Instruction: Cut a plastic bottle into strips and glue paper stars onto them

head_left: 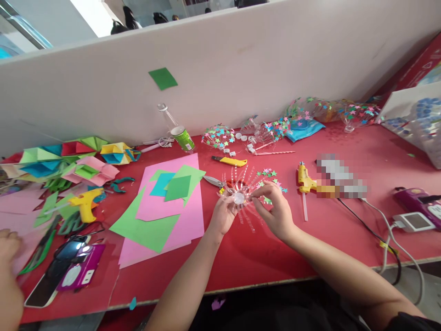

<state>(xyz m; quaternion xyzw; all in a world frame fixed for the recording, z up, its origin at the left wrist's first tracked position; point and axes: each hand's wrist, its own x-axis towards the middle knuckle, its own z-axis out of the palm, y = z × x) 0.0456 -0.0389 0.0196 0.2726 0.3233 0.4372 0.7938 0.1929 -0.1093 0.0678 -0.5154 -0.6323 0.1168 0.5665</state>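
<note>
Between my hands is a clear plastic bottle piece [239,198] cut into thin strips that fan out around its round white centre. My left hand [224,212] grips it from the left and below, fingers partly hidden behind it. Thumb and forefinger of my right hand [274,207] are pinched at its right side, on one of the strips as far as I can make out. Colourful star cut-outs [268,174] lie just behind my right hand. Beyond the bottle piece are scissors [214,181], partly covered by it, and a yellow utility knife [230,161].
Star-covered plastic pieces [218,137] line the wall, near a bottle with a green label [182,137]. Coloured paper sheets [158,230] lie left. A yellow glue gun [306,179] and cables [389,230] are right. Another person's hand [8,253] rests at far left, near a phone [51,280].
</note>
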